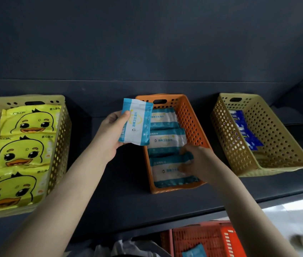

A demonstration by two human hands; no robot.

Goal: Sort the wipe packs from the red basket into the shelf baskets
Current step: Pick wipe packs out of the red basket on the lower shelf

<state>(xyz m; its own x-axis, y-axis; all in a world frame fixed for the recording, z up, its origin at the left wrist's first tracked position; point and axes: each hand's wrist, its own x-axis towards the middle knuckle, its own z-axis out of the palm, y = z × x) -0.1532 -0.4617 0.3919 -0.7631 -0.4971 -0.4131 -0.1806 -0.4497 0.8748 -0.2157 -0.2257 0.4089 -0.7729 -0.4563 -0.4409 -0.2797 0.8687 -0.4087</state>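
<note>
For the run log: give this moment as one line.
left hand: holds teal pack | right hand: grips front pack in orange basket | red basket: one remaining pack

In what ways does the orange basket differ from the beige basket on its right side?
The orange basket holds teal-and-white packs, filling its floor; the beige basket holds dark blue packs along one wall only. The orange basket has the right hand inside it; the beige basket has none. Both are perforated, with handle slots.
</note>
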